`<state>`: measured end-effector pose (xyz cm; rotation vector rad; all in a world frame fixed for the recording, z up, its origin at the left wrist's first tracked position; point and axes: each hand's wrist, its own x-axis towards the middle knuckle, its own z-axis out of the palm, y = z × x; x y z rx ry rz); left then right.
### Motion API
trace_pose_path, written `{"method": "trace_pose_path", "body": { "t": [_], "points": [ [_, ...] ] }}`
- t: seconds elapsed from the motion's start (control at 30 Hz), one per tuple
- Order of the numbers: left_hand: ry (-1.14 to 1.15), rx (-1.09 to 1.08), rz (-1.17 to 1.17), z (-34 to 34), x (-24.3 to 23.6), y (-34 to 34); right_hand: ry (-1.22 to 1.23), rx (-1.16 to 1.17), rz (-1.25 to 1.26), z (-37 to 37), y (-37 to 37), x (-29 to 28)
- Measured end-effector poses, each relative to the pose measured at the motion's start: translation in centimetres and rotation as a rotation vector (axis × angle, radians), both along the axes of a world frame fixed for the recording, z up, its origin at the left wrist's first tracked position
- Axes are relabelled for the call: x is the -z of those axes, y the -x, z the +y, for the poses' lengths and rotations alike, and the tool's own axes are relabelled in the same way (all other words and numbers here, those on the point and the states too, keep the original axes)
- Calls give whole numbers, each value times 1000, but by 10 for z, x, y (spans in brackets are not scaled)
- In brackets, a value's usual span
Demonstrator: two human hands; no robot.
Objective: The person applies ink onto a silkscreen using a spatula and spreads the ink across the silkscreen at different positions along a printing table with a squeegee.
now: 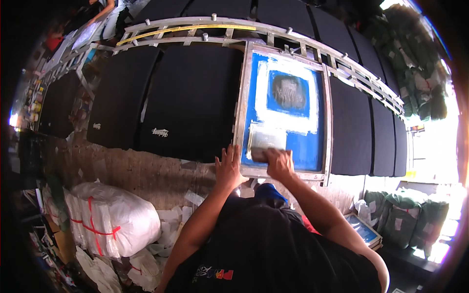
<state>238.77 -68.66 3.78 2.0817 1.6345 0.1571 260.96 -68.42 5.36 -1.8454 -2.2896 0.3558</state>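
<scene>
The screen-printing frame (328, 132) lies among black fabric panels (193, 97), its left and right rims bordering them, its far end reaching the metal rail (222, 37) and its near rim at the side by the person's body. Inside, the blue-and-white mesh (305, 149) gives room from the right hand (280, 165) across to the right rim and up toward the dark round patch. The squeegee (257, 155) sits in the near left part of the mesh; the right hand closes around its right end, wrist bent, forearm slanting in from lower right. The left hand (228, 168) spreads its fingers at the frame's near left corner, pointing away from the body.
</scene>
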Motion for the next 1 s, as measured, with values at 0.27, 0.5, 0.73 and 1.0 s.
{"method": "trace_pose_path", "body": {
  "t": [0.27,0.5,0.73,1.0],
  "points": [
    [-125,-191,-293,-33,14,28,130,154,107,-9,-11,-51],
    [663,-585,-970,-50,98,26,240,183,26,46,-25,-71],
    [674,-546,-959,-45,65,22,84,74,-41,71,-19,-37],
    [824,-615,-966,-37,46,23,-62,75,-10,-56,2,-27]
  ]
}}
